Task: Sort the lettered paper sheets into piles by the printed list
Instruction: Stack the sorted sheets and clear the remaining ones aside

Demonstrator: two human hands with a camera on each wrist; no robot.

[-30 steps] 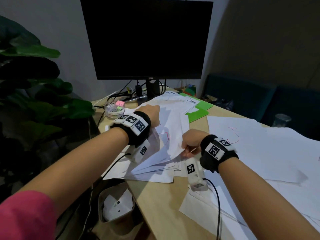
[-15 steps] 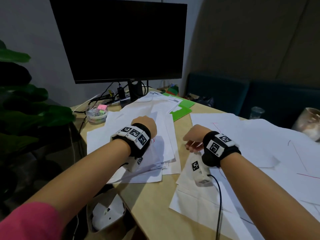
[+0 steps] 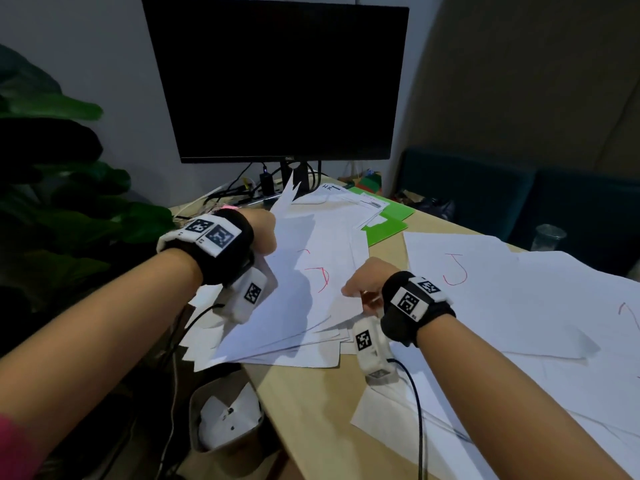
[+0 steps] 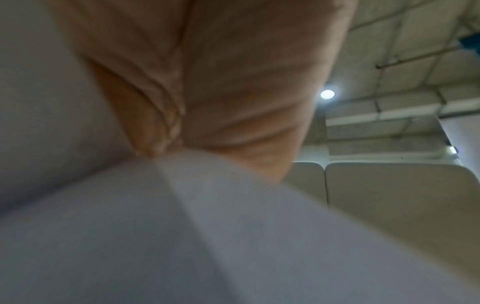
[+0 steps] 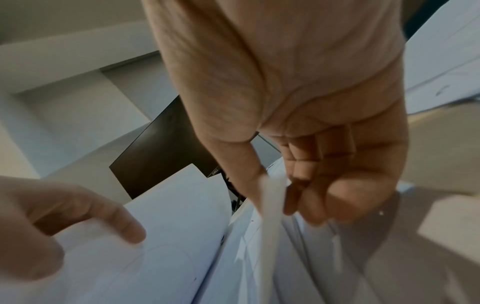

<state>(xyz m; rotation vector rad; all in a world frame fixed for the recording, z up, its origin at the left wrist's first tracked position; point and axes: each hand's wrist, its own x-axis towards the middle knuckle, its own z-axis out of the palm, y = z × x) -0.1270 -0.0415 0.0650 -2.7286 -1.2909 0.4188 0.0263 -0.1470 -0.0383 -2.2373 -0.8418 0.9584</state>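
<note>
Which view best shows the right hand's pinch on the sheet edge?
The right wrist view: thumb and curled fingers of the right hand pinch the white sheet edge between them. The head view shows only the back of that hand at the stack's side. The left wrist view misses it.

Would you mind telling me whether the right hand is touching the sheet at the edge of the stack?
Touching. In the right wrist view the right hand pinches the sheet's edge between thumb and curled fingers.
</note>
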